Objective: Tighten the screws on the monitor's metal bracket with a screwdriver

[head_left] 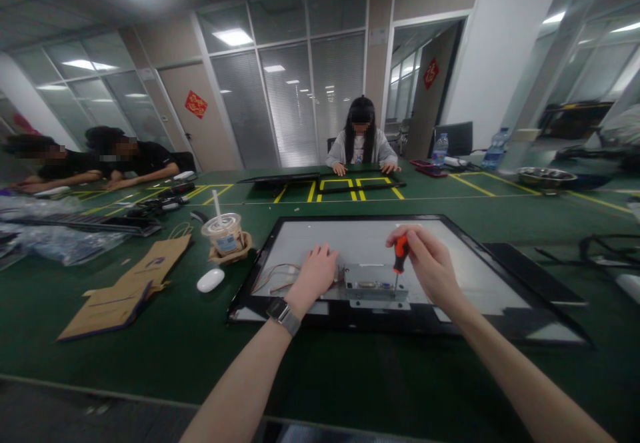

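Note:
A flat display panel [370, 236] with a black frame lies face down on the table before me. Near its front edge sits a metal bracket [373, 276] with connector ports along the side facing me. My right hand [433, 256] grips an upright red-and-black screwdriver [401, 253], whose tip meets the right end of the bracket. Just left of the bracket, my left hand [319, 268] rests on the panel with its fingers stretched forward; a watch is on that wrist. Thin wires [280, 276] run along the panel left of this hand.
Left of the panel stand a drink cup [224, 233] in a cardboard holder, a white mouse [211, 280] and a brown paper bag [120, 296]. A black flat piece [533, 273] lies to the right. Across the table, a person [361, 136] has both hands by a black frame [363, 185].

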A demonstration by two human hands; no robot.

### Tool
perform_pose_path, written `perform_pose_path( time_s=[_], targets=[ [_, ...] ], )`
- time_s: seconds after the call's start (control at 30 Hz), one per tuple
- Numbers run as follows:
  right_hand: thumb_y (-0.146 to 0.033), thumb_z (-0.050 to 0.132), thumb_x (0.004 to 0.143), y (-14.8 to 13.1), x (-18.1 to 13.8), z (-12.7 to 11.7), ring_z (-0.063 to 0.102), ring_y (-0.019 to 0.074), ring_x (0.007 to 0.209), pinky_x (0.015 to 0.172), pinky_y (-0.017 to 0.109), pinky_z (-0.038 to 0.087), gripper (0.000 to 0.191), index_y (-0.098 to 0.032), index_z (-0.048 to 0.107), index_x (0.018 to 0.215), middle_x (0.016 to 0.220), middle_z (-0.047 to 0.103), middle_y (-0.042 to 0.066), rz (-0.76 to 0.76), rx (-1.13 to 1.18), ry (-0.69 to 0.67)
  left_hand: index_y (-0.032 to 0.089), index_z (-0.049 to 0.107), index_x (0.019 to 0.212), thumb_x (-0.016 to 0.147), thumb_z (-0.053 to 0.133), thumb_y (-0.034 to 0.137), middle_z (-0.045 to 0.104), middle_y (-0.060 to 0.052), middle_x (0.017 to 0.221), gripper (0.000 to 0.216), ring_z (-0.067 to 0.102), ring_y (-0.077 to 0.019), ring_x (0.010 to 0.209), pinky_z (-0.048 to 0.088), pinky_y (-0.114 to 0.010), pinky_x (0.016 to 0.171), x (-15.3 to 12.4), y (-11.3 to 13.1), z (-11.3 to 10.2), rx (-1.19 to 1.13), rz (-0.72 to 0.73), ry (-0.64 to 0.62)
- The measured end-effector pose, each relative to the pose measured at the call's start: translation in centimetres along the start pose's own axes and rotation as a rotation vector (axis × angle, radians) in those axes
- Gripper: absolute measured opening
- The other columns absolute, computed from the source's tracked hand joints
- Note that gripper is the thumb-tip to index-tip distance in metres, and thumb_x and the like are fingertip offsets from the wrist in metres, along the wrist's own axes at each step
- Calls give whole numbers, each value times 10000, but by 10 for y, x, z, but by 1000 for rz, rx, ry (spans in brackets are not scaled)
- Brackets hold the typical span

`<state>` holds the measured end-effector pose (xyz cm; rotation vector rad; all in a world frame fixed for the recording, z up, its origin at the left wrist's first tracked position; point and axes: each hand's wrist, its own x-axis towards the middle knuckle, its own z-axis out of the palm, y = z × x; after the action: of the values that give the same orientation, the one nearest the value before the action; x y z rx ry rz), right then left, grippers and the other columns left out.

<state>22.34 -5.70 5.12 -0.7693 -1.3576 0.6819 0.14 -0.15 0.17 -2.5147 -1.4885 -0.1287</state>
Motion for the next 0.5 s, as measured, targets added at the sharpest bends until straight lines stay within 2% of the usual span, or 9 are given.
perform_pose_path(
  time_s=[0.17,0.33,0.43,0.5],
  targets=[
    [-347,660,855,-3,1,-2,550,168,726,638,311,444,128,-235,686,800,819,607,22,-70,-135,43,178,568,1234,922,449,137,552,-125,1182,336,525,-263,1065,464,-380,896,0,0,0,-7,1,8],
    [-379,534,940,1,-1,-1,602,181,751,627,315,477,213,-252,684,1022,823,655,30,-5,-48,-5,167,570,1234,937,420,142,551,-129,1193,334,526,-273,1072,466,-384,894,0,0,0,-6,-1,12],
    [-377,519,947,1,-1,-1,595,176,771,635,305,473,214,-246,686,925,834,647,33,-18,-21,6,163,570,1232,943,409,142,552,-129,1191,331,526,-273,1075,463,-390,904,-1,0,-2,-6,1,9],
    [-362,579,909,-1,0,-1,581,175,786,640,299,466,179,-240,694,846,856,631,36,-57,-67,22,162,572,1230,938,416,135,552,-129,1193,332,525,-271,1079,462,-386,907,-1,0,-2,-7,1,1]
  ],
)
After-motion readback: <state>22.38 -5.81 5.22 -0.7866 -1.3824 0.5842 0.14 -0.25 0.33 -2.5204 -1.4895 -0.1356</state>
